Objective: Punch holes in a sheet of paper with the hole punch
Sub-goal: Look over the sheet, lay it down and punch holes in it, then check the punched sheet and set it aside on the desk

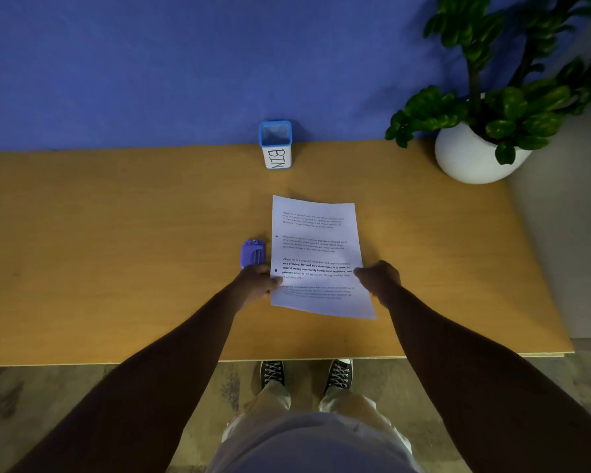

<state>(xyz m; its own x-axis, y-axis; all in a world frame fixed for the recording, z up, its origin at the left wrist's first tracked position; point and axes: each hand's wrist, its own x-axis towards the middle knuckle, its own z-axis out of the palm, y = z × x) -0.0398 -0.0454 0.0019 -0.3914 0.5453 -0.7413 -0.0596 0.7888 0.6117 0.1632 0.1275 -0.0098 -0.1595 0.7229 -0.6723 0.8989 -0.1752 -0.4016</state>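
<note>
1. Our left hand (258,281) pinches the printed sheet's (316,257) left edge, thumb on top.
2. Our right hand (379,279) grips its right edge, fingers curled.
3. Both forearms reach forward, converging, bare.

A white sheet of paper (316,254) printed with black text is lying on an orange-tan wooden table (116,250), a purple plastic hole punch (253,253) sitting beside it. A blue-rimmed white bin (275,145) is showing black lettering against the blue wall (151,63), and glossy green leaves (498,83) are spilling from a white round pot (468,158).
</note>
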